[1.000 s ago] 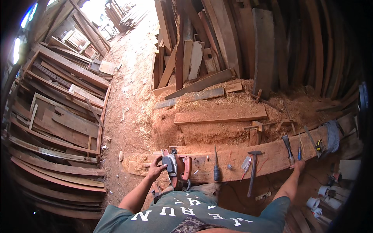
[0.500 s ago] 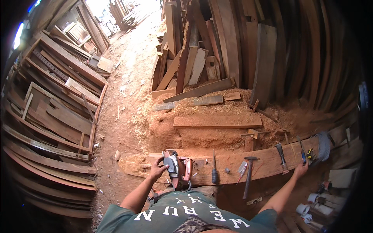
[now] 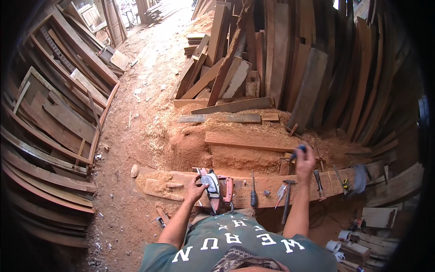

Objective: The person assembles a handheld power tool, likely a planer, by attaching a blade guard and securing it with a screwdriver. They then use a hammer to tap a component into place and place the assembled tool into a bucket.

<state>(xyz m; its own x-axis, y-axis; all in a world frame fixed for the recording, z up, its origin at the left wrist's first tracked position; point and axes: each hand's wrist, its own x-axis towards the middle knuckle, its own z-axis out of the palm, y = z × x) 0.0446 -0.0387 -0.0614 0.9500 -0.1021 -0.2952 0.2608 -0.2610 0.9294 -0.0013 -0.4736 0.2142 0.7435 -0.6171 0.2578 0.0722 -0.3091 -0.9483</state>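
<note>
My left hand (image 3: 195, 189) curls over the grey side of a red-and-grey electric planer (image 3: 215, 192) at the left part of a thick wooden plank (image 3: 235, 199). My right hand (image 3: 304, 162) is raised above the plank, fingers closed around a small blue-handled tool (image 3: 297, 152); motion blur hides its working end. Below that hand and forearm lies a hammer (image 3: 287, 204), with a red-and-white slim item (image 3: 281, 195) beside it. A dark-handled screwdriver (image 3: 253, 197) rests between the planer and the hammer.
A chisel-like tool (image 3: 319, 185), a yellow tape measure (image 3: 345, 184) and grey cloth (image 3: 359, 179) lie toward the plank's right end. Sawdust and a loose board (image 3: 249, 141) are beyond it. Boards (image 3: 308, 84) lean at the back; framed panels (image 3: 68, 127) stand left.
My right hand has come from the plank's right end, up and to the left, carrying the blue-handled tool. My left hand stays on the planer, and the view has shifted slightly.
</note>
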